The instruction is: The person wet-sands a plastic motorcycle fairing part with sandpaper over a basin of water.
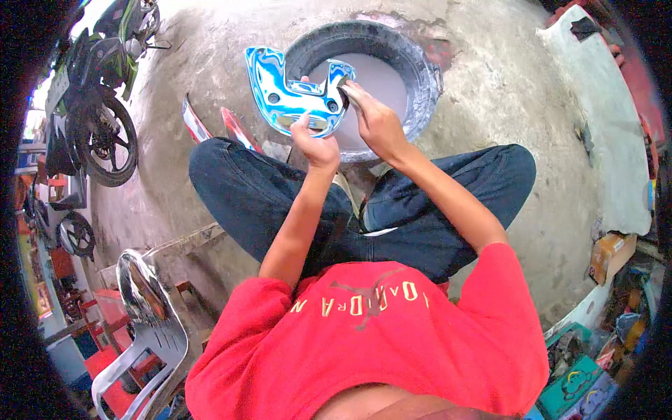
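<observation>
A glossy blue-and-white motorcycle cover panel (297, 101) with a curved cutout and two round holes is held up over the near left rim of a basin. My left hand (315, 143) grips it at its lower edge, thumb on the front face and the other fingers mostly behind. Against the panel's right end press the fingers of my right hand (378, 122), held close together. A small dark patch shows under those fingertips; I cannot tell what it is. The black round basin (420, 94) holds cloudy grey liquid and stands on the floor.
Red-and-white panel pieces (238, 128) lie left of the basin on the concrete floor (504, 91). Motorcycles (105, 133) stand at far left. A grey plastic chair (157, 315) is at lower left. On the right are a cardboard box (610, 257) and assorted clutter.
</observation>
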The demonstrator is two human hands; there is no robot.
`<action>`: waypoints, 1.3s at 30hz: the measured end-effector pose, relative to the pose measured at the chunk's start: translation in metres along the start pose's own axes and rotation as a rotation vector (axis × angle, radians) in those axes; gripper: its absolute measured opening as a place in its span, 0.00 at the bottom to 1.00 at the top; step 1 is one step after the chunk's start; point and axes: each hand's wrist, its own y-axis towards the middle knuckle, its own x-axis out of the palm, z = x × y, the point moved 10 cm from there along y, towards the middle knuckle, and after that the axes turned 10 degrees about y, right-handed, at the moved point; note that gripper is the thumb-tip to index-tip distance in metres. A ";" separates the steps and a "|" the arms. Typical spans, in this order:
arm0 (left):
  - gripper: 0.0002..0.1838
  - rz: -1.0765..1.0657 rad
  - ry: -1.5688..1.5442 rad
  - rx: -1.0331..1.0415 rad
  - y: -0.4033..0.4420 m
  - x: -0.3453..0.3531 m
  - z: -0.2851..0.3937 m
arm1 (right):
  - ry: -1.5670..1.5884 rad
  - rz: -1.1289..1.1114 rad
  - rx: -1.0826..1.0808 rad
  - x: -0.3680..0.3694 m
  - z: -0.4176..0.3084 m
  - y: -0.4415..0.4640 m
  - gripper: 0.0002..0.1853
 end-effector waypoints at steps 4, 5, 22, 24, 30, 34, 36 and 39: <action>0.23 0.155 -0.032 -0.322 -0.001 -0.020 -0.032 | 0.045 0.017 0.088 0.003 0.020 -0.007 0.21; 0.23 0.140 -0.037 -0.392 -0.002 -0.022 -0.042 | 0.039 0.020 0.100 0.003 0.029 -0.009 0.20; 0.23 -0.215 -0.015 -0.779 -0.002 -0.022 -0.066 | -0.169 -0.023 -0.005 -0.020 0.043 0.003 0.20; 0.23 -0.268 0.000 -0.776 -0.003 -0.020 -0.067 | -0.177 -0.004 -0.001 -0.021 0.043 0.003 0.18; 0.21 -0.135 -0.051 -0.808 -0.012 -0.008 -0.061 | -0.177 0.020 0.106 -0.024 0.041 0.000 0.17; 0.20 -0.177 -0.024 -0.750 -0.012 -0.015 -0.070 | -0.170 0.023 0.207 -0.028 0.040 -0.002 0.16; 0.21 -0.190 -0.001 -0.729 -0.012 -0.014 -0.068 | -0.167 0.032 0.184 -0.028 0.039 -0.003 0.16; 0.21 -0.177 0.004 -0.705 -0.014 -0.011 -0.063 | -0.204 0.037 0.113 -0.028 0.030 -0.003 0.16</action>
